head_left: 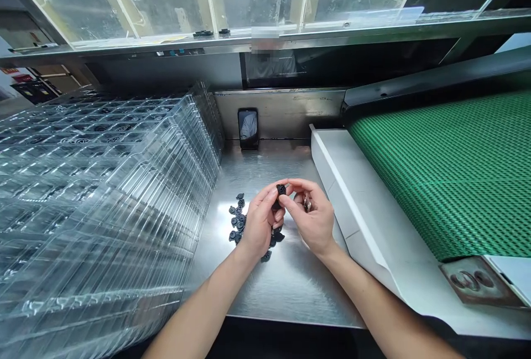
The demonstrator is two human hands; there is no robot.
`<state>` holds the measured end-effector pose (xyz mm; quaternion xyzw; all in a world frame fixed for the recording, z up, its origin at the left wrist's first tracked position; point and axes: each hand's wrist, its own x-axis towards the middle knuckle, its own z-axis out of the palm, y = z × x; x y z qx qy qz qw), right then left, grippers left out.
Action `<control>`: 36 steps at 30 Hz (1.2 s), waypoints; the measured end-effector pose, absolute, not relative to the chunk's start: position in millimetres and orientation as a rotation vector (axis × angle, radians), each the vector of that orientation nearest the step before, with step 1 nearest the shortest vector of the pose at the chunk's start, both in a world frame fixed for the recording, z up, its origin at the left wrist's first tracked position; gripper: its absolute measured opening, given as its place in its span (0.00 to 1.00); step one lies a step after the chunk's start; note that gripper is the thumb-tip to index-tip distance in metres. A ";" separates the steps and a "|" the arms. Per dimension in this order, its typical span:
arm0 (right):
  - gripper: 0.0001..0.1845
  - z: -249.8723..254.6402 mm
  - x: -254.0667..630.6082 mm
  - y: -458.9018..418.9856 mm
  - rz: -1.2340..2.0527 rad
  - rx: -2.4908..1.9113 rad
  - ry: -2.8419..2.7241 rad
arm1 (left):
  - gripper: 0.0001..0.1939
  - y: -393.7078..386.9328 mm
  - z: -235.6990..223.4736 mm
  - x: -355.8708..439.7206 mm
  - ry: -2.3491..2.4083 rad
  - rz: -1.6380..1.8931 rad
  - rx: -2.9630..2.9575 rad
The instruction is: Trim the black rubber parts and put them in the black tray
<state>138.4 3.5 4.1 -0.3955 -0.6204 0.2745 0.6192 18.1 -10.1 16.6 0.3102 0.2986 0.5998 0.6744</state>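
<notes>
My left hand [259, 220] and my right hand [312, 216] meet over a steel table [290, 281], both pinching one small black round part [281, 188] between thumb and fingertips. The right hand also seems to hold a small shiny piece [307, 202] against its palm. Several more small black parts [237, 219] lie scattered on the steel just under and to the left of my left hand.
A tall stack of clear plastic trays [103, 193] fills the left side. On the right runs a green mesh conveyor belt [448, 165] with a white side rail [352, 198]. A dark phone [248, 128] leans against the back wall.
</notes>
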 end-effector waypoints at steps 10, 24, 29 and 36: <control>0.16 2.9 143.2 6.4 0.447 -0.920 -1.574 | 0.21 -9.7 13.3 19.0 0.654 1.356 0.676; 0.08 7.5 145.0 6.7 0.458 -0.891 -1.690 | 0.16 -5.9 12.6 13.8 0.609 1.373 0.644; 0.06 6.1 146.2 10.7 0.553 -0.952 -1.552 | 0.15 -6.9 15.2 11.3 0.558 1.333 0.640; 0.10 8.4 146.3 12.1 0.542 -0.908 -1.640 | 0.15 -7.2 14.9 10.0 0.529 1.337 0.614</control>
